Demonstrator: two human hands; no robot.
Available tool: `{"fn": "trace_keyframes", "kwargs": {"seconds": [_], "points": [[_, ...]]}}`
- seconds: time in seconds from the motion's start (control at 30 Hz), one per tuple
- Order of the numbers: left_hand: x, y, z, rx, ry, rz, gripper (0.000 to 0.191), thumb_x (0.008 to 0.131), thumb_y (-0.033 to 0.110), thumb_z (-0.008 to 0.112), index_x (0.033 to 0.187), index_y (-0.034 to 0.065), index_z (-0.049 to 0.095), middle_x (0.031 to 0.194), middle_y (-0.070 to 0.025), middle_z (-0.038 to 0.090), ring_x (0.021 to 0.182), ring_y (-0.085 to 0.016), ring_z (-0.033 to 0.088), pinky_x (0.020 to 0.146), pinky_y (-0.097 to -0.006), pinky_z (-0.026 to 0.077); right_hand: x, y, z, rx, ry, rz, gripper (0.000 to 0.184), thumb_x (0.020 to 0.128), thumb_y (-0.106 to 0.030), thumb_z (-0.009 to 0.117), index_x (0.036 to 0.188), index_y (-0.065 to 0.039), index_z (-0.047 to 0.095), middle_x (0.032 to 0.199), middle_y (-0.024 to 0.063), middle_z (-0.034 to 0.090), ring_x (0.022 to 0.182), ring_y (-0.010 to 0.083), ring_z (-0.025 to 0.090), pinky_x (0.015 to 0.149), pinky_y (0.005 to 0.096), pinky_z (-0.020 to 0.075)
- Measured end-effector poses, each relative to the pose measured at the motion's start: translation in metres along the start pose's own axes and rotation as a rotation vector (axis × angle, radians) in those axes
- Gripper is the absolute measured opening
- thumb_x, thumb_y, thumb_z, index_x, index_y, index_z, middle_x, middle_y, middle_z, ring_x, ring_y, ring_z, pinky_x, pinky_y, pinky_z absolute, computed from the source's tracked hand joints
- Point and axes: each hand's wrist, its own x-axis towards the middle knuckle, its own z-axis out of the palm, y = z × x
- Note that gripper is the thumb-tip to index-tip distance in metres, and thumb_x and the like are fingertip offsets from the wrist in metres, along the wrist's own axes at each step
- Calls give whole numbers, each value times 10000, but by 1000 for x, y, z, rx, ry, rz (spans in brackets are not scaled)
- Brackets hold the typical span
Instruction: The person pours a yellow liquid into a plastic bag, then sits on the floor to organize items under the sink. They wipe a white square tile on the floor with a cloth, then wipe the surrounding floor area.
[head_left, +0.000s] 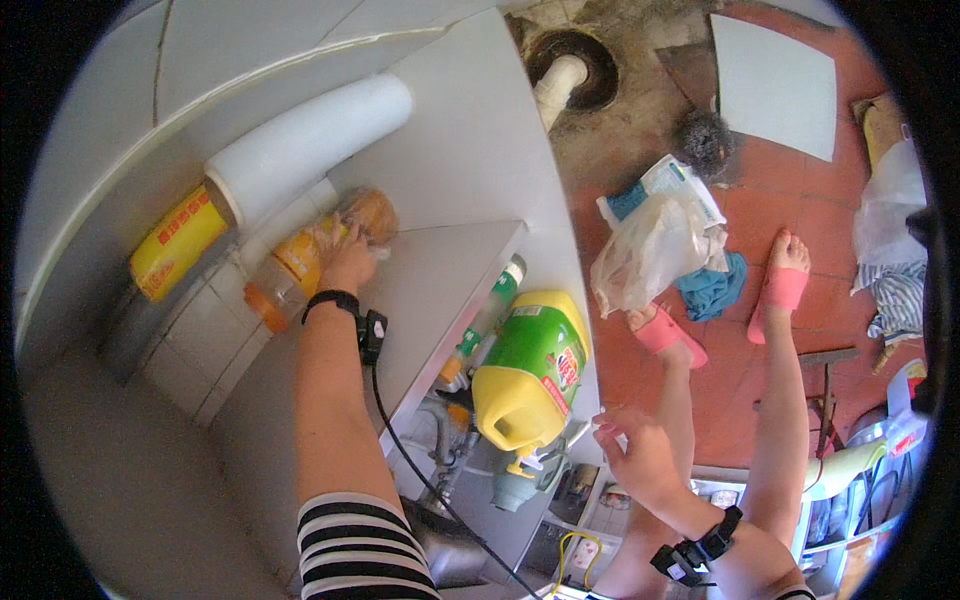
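My left hand reaches into the white cabinet, its fingers around a clear plastic bottle. The bottle lies tilted, with an orange cap at its lower end, a yellow label and a brownish upper end. Beyond it leans a thick white roll, alongside a yellow package bearing red writing. My right hand hovers over my legs with its fingers loosely bent and apart; I see nothing clearly held in it. Nearest to it stand a large yellow detergent jug with a green label and a grey-green plastic container.
A white shelf juts out beside my left forearm, with a green-labelled bottle behind the jug. A black cable trails from my left wrist. On the red tiles lie a plastic bag, a blue cloth and a white panel. A pipe enters a floor drain.
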Motion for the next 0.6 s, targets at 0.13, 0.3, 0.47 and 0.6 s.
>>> {"fn": "trace_keyframes", "kwargs": {"seconds": [0.13, 0.3, 0.47, 0.6], "points": [[-6, 4, -8, -83, -149, -68, 653, 1029, 444, 444, 1619, 190, 326, 1732, 50, 93, 1588, -259, 118, 1253, -625, 23, -1, 3, 2, 13, 11, -7, 161, 884, -92, 713, 1034, -39, 736, 958, 178, 726, 892, 356, 707, 803, 447, 559], [4, 1, -2, -45, -188, -100, 690, 1022, 499, 447, 1629, 208, 297, 1734, 69, 49, 1590, -245, 106, 1253, -628, 28, -2, 3, 2, 26, -2, -5, 150, 890, -100, 713, 1023, -36, 736, 954, 172, 728, 892, 362, 707, 798, 449, 561], [29, -3, 7, -424, -27, -84, 762, 964, 507, 577, 1597, 145, 356, 1691, -76, 252, 1528, -320, 281, 1229, -549, 238, -2, 1, 0, 18, 4, -2, 155, 882, -94, 720, 1023, -33, 742, 958, 168, 729, 885, 326, 718, 790, 422, 567], [40, -9, 1, -1035, 303, -105, 881, 853, 461, 757, 1518, -12, 424, 1483, -214, 506, 1386, -386, 472, 1137, -437, 407, -4, 3, 3, 54, -6, 26, 171, 886, -105, 729, 1042, -37, 745, 959, 166, 729, 879, 306, 721, 785, 412, 570]]}}
